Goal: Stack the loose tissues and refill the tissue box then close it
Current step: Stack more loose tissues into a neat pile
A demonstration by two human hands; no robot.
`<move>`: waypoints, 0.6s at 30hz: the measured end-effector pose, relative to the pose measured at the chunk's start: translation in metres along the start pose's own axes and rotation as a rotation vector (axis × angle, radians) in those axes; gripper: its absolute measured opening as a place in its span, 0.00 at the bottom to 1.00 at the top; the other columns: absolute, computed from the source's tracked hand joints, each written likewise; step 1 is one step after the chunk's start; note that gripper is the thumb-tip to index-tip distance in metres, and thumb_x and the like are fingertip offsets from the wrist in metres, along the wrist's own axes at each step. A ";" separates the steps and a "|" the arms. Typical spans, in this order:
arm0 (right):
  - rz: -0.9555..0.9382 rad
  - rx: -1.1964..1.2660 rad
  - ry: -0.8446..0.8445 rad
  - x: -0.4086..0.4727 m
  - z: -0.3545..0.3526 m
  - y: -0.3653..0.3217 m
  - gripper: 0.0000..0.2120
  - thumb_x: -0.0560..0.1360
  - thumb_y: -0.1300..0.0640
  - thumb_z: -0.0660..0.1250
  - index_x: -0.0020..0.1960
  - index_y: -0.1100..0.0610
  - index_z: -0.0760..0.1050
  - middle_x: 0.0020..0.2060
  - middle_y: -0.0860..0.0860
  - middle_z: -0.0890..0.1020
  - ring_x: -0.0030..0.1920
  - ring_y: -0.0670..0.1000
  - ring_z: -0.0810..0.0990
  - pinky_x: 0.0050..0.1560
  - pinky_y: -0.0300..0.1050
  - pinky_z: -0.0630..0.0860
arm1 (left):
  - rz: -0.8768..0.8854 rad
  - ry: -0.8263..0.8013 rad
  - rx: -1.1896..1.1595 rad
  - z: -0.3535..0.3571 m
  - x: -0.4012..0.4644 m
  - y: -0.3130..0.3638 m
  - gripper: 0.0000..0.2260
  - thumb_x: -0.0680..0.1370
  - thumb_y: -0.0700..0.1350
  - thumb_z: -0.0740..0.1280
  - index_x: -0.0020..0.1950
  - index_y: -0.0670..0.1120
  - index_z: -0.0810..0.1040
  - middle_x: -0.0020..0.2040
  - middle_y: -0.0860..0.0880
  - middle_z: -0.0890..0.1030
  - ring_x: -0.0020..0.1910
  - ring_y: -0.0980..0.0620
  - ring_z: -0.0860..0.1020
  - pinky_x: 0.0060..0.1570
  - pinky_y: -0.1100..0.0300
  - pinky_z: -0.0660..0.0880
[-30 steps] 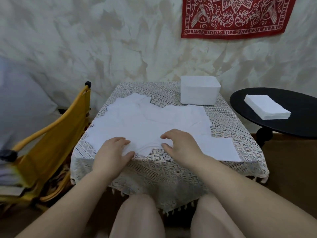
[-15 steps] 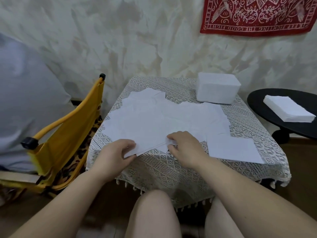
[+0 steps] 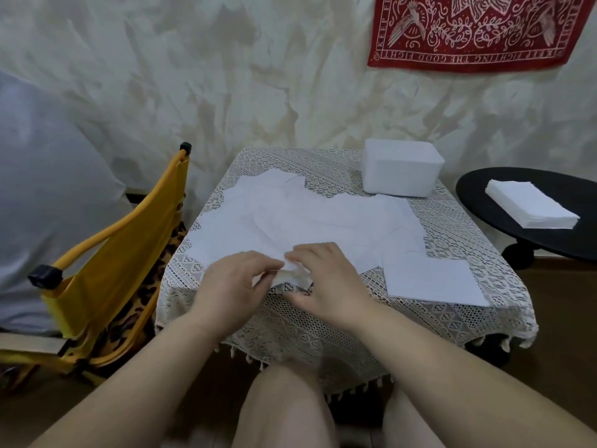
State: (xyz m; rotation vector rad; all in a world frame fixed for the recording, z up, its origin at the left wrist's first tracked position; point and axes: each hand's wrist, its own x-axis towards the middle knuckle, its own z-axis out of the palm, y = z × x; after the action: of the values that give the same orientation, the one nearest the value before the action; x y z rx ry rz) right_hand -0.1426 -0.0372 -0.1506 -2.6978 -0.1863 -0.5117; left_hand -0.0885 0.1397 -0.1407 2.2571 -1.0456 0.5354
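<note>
Several loose white tissues (image 3: pixel 310 221) lie spread and overlapping across a small table under a lace cloth (image 3: pixel 323 318). One flat tissue (image 3: pixel 429 279) lies apart at the front right. At the back right corner stands a white tissue box (image 3: pixel 400 171). My left hand (image 3: pixel 231 286) and my right hand (image 3: pixel 326 279) meet at the front edge of the spread, fingers curled, pinching and lifting the near edge of the tissues (image 3: pixel 292 274), which bunches up between them.
A round black side table (image 3: pixel 517 189) to the right carries a neat stack of white tissues (image 3: pixel 529 205). A yellow folding chair (image 3: pixel 119 253) stands close on the left. My knees are under the front of the table. A red cloth (image 3: pixel 468 30) hangs on the wall.
Both hands slid inward along the front edge until they met, and the near edge of the tissues has lifted and bunched between them. The view has shifted left.
</note>
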 end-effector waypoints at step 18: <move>0.059 0.140 -0.096 -0.003 -0.016 0.011 0.10 0.79 0.57 0.61 0.50 0.56 0.80 0.46 0.48 0.79 0.47 0.48 0.72 0.45 0.42 0.64 | -0.237 -0.027 0.154 -0.005 -0.015 -0.034 0.14 0.72 0.36 0.70 0.56 0.46 0.82 0.56 0.50 0.79 0.52 0.47 0.78 0.45 0.57 0.74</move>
State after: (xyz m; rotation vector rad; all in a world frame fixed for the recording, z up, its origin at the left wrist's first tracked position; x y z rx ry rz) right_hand -0.1483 -0.0540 -0.1424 -2.5836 -0.1617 -0.3392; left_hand -0.0710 0.1688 -0.1572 2.4869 -0.7575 0.4996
